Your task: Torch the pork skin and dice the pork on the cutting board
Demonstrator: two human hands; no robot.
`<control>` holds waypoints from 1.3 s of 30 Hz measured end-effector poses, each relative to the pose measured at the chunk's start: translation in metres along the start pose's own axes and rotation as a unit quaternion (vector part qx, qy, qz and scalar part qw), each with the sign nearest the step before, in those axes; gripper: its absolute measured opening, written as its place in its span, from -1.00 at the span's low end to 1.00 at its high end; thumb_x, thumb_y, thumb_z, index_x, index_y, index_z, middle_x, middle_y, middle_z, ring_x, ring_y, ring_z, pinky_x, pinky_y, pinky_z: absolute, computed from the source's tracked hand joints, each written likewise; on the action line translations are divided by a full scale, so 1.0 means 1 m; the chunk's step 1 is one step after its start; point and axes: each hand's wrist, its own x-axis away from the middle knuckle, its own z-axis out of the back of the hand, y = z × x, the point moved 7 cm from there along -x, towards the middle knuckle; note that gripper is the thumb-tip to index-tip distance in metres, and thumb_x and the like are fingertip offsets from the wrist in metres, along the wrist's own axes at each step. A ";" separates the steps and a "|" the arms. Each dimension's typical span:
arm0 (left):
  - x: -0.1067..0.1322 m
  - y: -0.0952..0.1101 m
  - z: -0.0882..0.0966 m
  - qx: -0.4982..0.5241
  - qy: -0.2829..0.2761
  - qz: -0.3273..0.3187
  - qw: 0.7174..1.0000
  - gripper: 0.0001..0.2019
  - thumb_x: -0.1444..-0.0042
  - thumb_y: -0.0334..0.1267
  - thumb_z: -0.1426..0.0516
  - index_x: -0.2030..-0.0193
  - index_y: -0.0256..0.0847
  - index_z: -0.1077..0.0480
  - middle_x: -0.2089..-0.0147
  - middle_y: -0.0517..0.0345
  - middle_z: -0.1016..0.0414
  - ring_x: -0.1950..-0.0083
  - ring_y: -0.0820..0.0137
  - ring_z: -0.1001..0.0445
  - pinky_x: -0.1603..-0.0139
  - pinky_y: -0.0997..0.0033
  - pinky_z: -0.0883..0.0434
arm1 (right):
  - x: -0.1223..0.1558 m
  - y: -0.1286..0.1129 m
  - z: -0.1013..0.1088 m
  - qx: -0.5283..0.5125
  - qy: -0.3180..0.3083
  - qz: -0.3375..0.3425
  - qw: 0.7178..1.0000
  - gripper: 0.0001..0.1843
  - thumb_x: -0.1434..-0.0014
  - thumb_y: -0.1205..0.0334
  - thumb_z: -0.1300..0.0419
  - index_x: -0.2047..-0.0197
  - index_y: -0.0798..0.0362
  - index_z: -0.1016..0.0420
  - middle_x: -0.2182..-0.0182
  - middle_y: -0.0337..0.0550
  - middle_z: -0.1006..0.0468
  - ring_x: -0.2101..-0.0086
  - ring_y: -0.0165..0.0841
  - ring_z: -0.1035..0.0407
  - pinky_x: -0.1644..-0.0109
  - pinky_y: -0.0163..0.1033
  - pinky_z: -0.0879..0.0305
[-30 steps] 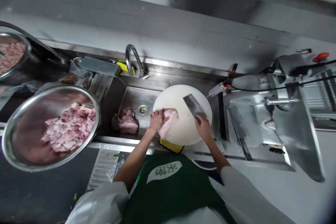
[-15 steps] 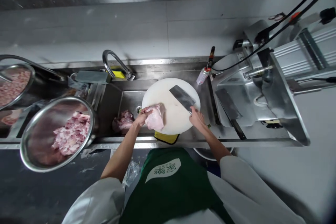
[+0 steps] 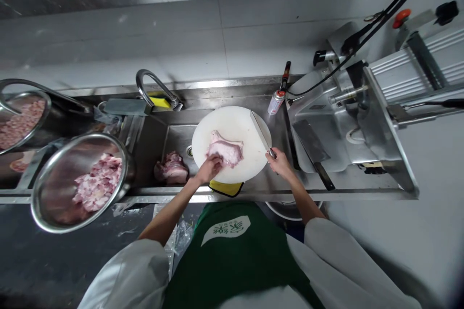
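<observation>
A slab of pale pink raw meat (image 3: 230,151) lies on the round white cutting board (image 3: 239,118). My left hand (image 3: 210,168) is at its lower left edge, fingers curled against the meat and partly hidden. My right hand (image 3: 279,161) is closed round the handle of a cleaver (image 3: 260,130) at the board's right side. The cleaver's blade is turned nearly edge-on, apart from the meat. Another piece of raw meat (image 3: 171,168) sits in the sink left of the board.
A large steel bowl (image 3: 47,178) of cut meat stands at left, with another bowl (image 3: 45,116) behind it. A faucet (image 3: 139,79) rises behind the sink. A gas torch canister (image 3: 276,102), a second cleaver (image 3: 311,142) and a slicing machine (image 3: 389,130) are at right.
The meat has turned over and now lies further onto the board. My left hand has shifted to its lower edge. The cleaver has rotated from flat to edge-on and moved right.
</observation>
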 end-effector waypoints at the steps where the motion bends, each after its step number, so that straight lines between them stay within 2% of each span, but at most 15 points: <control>1: 0.003 -0.008 -0.009 -0.001 0.002 0.022 1.000 -0.85 -0.18 -0.39 -0.13 0.17 -0.22 -0.51 -0.01 -0.09 -0.51 -0.03 0.25 -0.51 -0.16 0.26 -0.46 | 0.002 0.004 0.002 -0.006 0.001 -0.006 1.000 -0.68 -0.20 -0.07 -0.16 0.16 0.00 -0.44 0.58 -0.37 -0.36 0.64 -0.43 -0.21 0.55 -0.35 -0.15; 4: -0.008 -0.019 -0.005 -0.023 0.070 0.082 0.994 -0.82 -0.27 -0.30 -0.09 0.15 -0.23 -0.53 0.10 -0.07 -0.55 0.03 0.22 -0.51 -0.14 0.21 -0.45 | 0.003 0.012 0.011 -0.001 0.008 -0.008 1.000 -0.68 -0.19 -0.08 -0.16 0.18 -0.01 -0.43 0.56 -0.35 -0.39 0.61 -0.42 -0.23 0.53 -0.35 -0.18; 7: -0.045 0.005 0.005 -0.058 0.123 0.066 0.988 -0.71 -0.33 -0.22 -0.07 -0.04 -0.24 -0.54 -0.06 -0.13 -0.56 -0.16 0.13 -0.46 -0.27 0.12 -0.36 | 0.000 0.012 0.016 0.019 0.009 -0.001 1.000 -0.71 -0.19 -0.05 -0.15 0.20 -0.01 -0.44 0.55 -0.33 -0.42 0.58 -0.40 -0.27 0.50 -0.34 -0.21; 10: -0.081 0.027 -0.007 -0.093 0.060 0.050 0.993 -0.65 -0.36 -0.09 -0.09 -0.12 -0.19 -0.54 -0.14 -0.12 -0.56 -0.24 0.06 -0.41 -0.31 0.03 -0.29 | -0.002 0.010 0.015 0.034 0.007 0.003 0.999 -0.75 -0.18 -0.01 -0.16 0.22 -0.01 -0.45 0.54 -0.31 -0.45 0.54 -0.38 -0.31 0.46 -0.33 -0.24; 12: -0.091 0.028 -0.020 -0.106 -0.009 0.060 0.993 -0.64 -0.40 -0.04 -0.04 0.06 -0.18 -0.60 0.07 -0.08 -0.63 -0.08 0.09 -0.51 -0.25 0.06 -0.30 | -0.002 0.009 0.014 0.037 0.006 0.006 0.999 -0.77 -0.17 0.02 -0.17 0.22 -0.02 -0.46 0.53 -0.31 -0.46 0.52 -0.36 -0.33 0.45 -0.33 -0.26; 15: -0.096 0.018 -0.031 -0.105 -0.081 0.069 0.989 -0.51 -0.44 -0.01 0.03 0.34 -0.20 -0.59 0.38 -0.02 -0.58 0.21 0.23 -0.55 -0.08 0.23 -0.37 | -0.002 0.010 0.013 0.034 0.003 0.003 0.999 -0.78 -0.17 0.04 -0.18 0.21 -0.01 -0.47 0.53 -0.31 -0.47 0.51 -0.36 -0.34 0.43 -0.32 -0.27; 18: -0.111 0.010 -0.029 -0.129 -0.071 0.100 0.984 -0.68 -0.37 -0.13 -0.08 0.25 -0.23 -0.60 0.29 -0.07 -0.62 0.24 0.22 -0.57 0.14 0.33 -0.39 | -0.004 0.012 0.014 0.024 -0.006 -0.003 1.000 -0.77 -0.19 0.02 -0.18 0.23 0.00 -0.47 0.54 -0.30 -0.46 0.51 -0.36 -0.34 0.44 -0.33 -0.26; 20: -0.126 0.010 -0.030 -0.170 -0.060 0.110 0.978 -0.79 -0.29 -0.27 -0.13 0.12 -0.26 -0.59 0.11 -0.16 -0.64 0.16 0.19 -0.59 0.17 0.34 -0.41 | -0.006 0.015 0.015 0.015 -0.010 -0.006 1.000 -0.76 -0.20 0.01 -0.17 0.24 0.00 -0.47 0.55 -0.30 -0.45 0.51 -0.36 -0.34 0.45 -0.33 -0.25; 22: -0.138 0.012 -0.036 -0.206 -0.070 0.109 0.970 -0.79 -0.24 -0.34 -0.15 0.07 -0.30 -0.58 0.02 -0.23 -0.62 0.10 0.16 -0.60 0.14 0.33 -0.43 | -0.008 0.018 0.015 0.007 -0.014 -0.008 1.000 -0.75 -0.20 -0.01 -0.17 0.25 0.00 -0.47 0.54 -0.29 -0.46 0.50 -0.36 -0.34 0.45 -0.33 -0.25; 27: -0.148 0.006 -0.050 -0.229 -0.096 0.123 0.961 -0.85 -0.17 -0.36 -0.17 0.18 -0.32 -0.55 0.12 -0.24 -0.61 0.11 0.16 -0.59 0.08 0.32 -0.45 | -0.010 0.024 0.011 -0.002 -0.016 -0.001 1.000 -0.74 -0.18 -0.02 -0.16 0.24 -0.01 -0.45 0.45 -0.27 -0.52 0.44 -0.36 -0.38 0.37 -0.33 -0.29; 30: -0.151 0.006 -0.044 -0.169 -0.076 0.124 0.975 -0.94 -0.08 -0.34 -0.21 0.33 -0.28 -0.51 0.22 -0.15 -0.60 0.19 0.21 -0.56 0.10 0.31 -0.45 | -0.010 0.024 0.010 -0.007 -0.029 -0.011 0.999 -0.75 -0.19 -0.02 -0.15 0.25 -0.01 -0.43 0.49 -0.28 -0.49 0.46 -0.36 -0.37 0.39 -0.32 -0.28; 32: -0.144 0.007 -0.026 -0.064 -0.012 0.121 0.990 -0.93 -0.03 -0.32 -0.20 0.34 -0.26 -0.47 0.26 -0.05 -0.58 0.26 0.29 -0.51 0.14 0.34 -0.45 | -0.010 0.021 0.011 -0.008 -0.036 -0.016 0.999 -0.76 -0.20 -0.01 -0.13 0.27 -0.02 -0.41 0.53 -0.30 -0.45 0.50 -0.37 -0.34 0.41 -0.32 -0.26; 34: -0.117 0.003 0.004 0.065 0.088 0.119 0.987 -0.88 -0.03 -0.25 -0.17 0.31 -0.24 -0.46 0.29 0.04 -0.55 0.30 0.36 -0.47 0.18 0.38 -0.45 | -0.010 0.018 0.014 -0.003 -0.041 -0.021 0.999 -0.77 -0.20 -0.01 -0.13 0.29 -0.02 -0.40 0.57 -0.32 -0.41 0.53 -0.37 -0.31 0.44 -0.32 -0.22; 36: -0.063 -0.011 0.034 0.160 0.169 0.137 0.963 -0.81 -0.04 -0.14 -0.18 0.31 -0.22 -0.44 0.31 0.09 -0.52 0.29 0.38 -0.45 0.18 0.39 -0.46 | -0.009 0.017 0.016 0.004 -0.050 -0.026 0.998 -0.76 -0.22 -0.01 -0.12 0.31 -0.03 -0.37 0.59 -0.33 -0.38 0.55 -0.38 -0.28 0.47 -0.33 -0.18; 39: 0.059 -0.042 0.054 0.232 0.190 0.248 0.921 -0.71 0.00 0.03 -0.25 0.37 -0.17 -0.44 0.38 0.14 -0.47 0.32 0.36 -0.45 0.20 0.35 -0.48 | -0.006 0.015 0.018 0.013 -0.059 -0.024 0.998 -0.73 -0.24 -0.05 -0.11 0.35 -0.04 -0.33 0.60 -0.32 -0.38 0.56 -0.39 -0.26 0.49 -0.32 -0.15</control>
